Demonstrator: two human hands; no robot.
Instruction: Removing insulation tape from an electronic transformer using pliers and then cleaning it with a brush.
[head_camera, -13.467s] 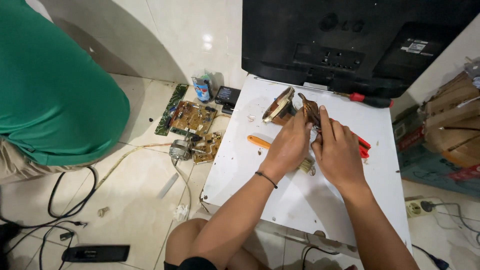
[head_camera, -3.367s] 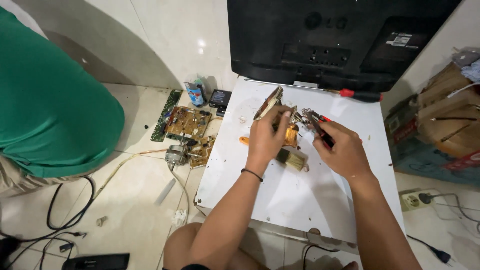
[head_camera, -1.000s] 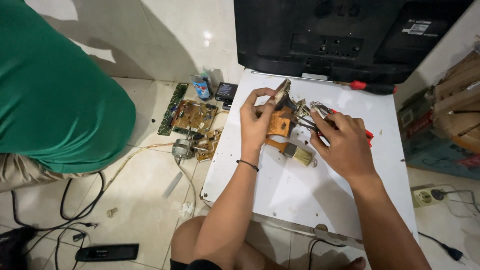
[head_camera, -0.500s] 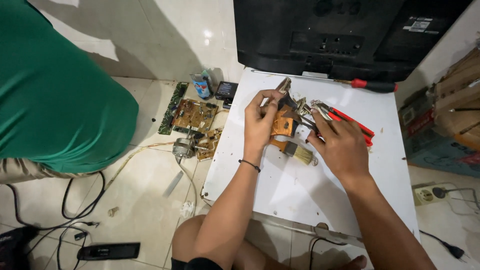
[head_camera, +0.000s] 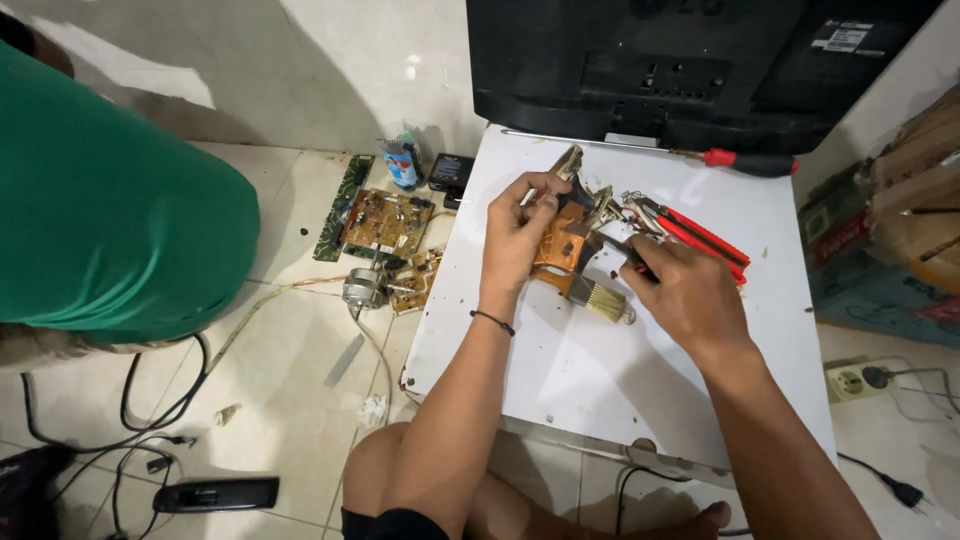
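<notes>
At the far left a person in a green shirt (head_camera: 100, 210) was seen, with black cables (head_camera: 130, 410) and a black remote-like bar (head_camera: 215, 494) lying on the tiled floor. Further right, a small blue-and-white can with a red patch (head_camera: 402, 162) stood by the wall, next to a small black box (head_camera: 450, 170), a green strip board (head_camera: 340, 195) and a brown circuit board (head_camera: 385, 220).

On the white table (head_camera: 600, 380) the left hand (head_camera: 515, 240) was closed around a small brown circuit board (head_camera: 560, 240), which was held up at the hand's right side, its long axis running from near to far. Just right of it, the right hand (head_camera: 690, 295) was wrapped around a thin dark tool (head_camera: 625, 250) whose tip was pointed left at that board; the right hand was the nearer to the metal parts on it. A paintbrush (head_camera: 590, 293) lay under both, bristles rightward. Red-handled pliers (head_camera: 700, 238) lay beyond the right hand, and a red-handled screwdriver (head_camera: 740, 160) was seen at the far edge, below a black television back (head_camera: 700, 60) bearing 1 white rectangular label (head_camera: 843, 37) at its upper right.
</notes>
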